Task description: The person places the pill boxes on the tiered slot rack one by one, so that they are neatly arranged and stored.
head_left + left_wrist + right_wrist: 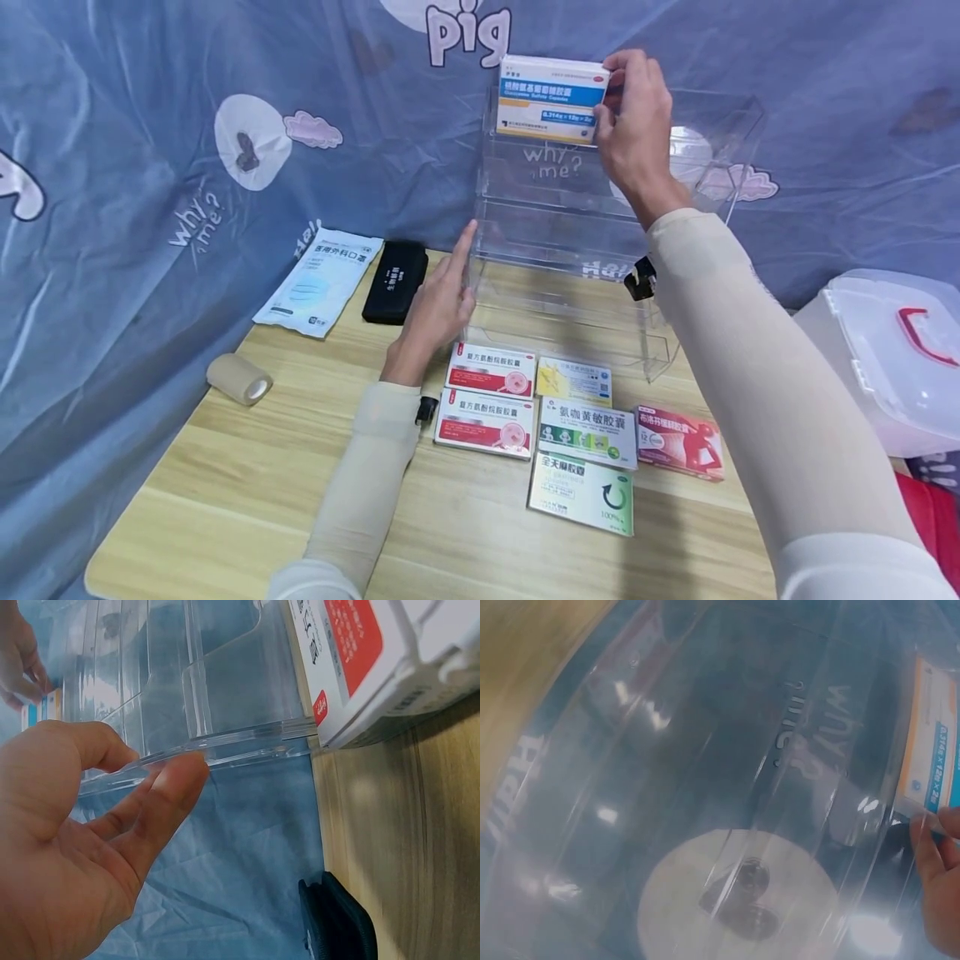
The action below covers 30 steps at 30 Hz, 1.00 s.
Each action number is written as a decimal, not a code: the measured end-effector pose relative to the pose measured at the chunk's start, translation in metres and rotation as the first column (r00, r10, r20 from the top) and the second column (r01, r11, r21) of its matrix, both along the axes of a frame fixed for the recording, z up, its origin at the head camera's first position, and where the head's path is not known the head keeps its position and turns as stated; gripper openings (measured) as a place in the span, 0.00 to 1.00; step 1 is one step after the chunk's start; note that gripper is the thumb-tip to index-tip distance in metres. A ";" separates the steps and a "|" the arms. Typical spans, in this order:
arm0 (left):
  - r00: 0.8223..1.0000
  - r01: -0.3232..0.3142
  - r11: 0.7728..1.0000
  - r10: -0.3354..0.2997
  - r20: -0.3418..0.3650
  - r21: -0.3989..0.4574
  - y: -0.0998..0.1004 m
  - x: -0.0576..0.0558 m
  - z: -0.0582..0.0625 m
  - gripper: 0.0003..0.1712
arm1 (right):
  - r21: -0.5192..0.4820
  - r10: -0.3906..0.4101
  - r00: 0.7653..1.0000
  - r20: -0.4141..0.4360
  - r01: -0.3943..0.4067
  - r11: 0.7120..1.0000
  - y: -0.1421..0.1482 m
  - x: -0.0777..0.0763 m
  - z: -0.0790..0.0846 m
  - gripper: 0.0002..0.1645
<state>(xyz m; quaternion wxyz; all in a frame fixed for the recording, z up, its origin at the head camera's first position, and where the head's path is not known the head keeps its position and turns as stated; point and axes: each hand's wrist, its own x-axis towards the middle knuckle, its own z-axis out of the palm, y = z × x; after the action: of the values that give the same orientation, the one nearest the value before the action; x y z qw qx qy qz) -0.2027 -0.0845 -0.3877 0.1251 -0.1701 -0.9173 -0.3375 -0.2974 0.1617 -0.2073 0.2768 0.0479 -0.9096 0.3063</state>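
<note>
My right hand point(637, 129) grips the right end of a white, blue and orange medicine box point(551, 121) at the top tier of a clear acrylic display rack point(555, 225). The box's printed front faces me, and in the right wrist view the fingers pinch its end. Lower down, my left hand point(438, 304) holds the rack's left side edge between thumb and fingers, as the left wrist view shows close up. Two red-and-white medicine boxes point(487, 421) lie on the table at the foot of the rack, near the left wrist.
Right of the red-and-white boxes lie a yellow box point(573, 381), a white-and-green box point(588, 433), a green box point(581, 493) and a red box point(678, 443). A mask packet point(318, 283), black case point(395, 283) and tan bandage roll point(240, 377) lie left. A white lidded bin point(892, 358) stands right.
</note>
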 end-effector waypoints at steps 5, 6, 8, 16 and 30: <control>1.000 0.009 1.000 -0.009 -0.005 0.002 -0.001 0.002 -0.001 0.60 | 0.026 0.041 0.999 -0.025 -0.040 0.999 0.002 0.001 -0.002 0.30; 1.000 0.009 1.000 -0.009 -0.007 0.001 -0.001 0.002 -0.001 0.60 | 0.035 0.046 0.999 -0.022 -0.046 0.998 0.003 0.002 -0.002 0.31; 1.000 0.006 1.000 -0.006 -0.007 -0.001 -0.001 0.003 0.000 0.60 | 0.062 0.061 0.998 -0.015 -0.060 0.996 0.006 0.003 -0.003 0.34; 1.000 0.005 1.000 -0.005 -0.010 -0.009 0.000 0.003 0.000 0.60 | 0.160 0.095 0.995 0.032 -0.099 0.982 0.014 0.010 -0.009 0.47; 1.000 0.001 1.000 -0.001 -0.007 -0.014 -0.001 0.005 0.000 0.59 | 0.218 0.101 0.988 0.117 -0.125 0.968 0.014 0.021 -0.010 0.54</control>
<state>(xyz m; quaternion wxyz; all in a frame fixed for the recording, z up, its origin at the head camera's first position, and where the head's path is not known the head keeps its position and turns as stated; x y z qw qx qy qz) -0.1975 -0.0860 -0.3874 0.1269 -0.1726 -0.9191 -0.3308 -0.2769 0.1758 -0.2172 0.2032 0.1147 -0.9474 0.2190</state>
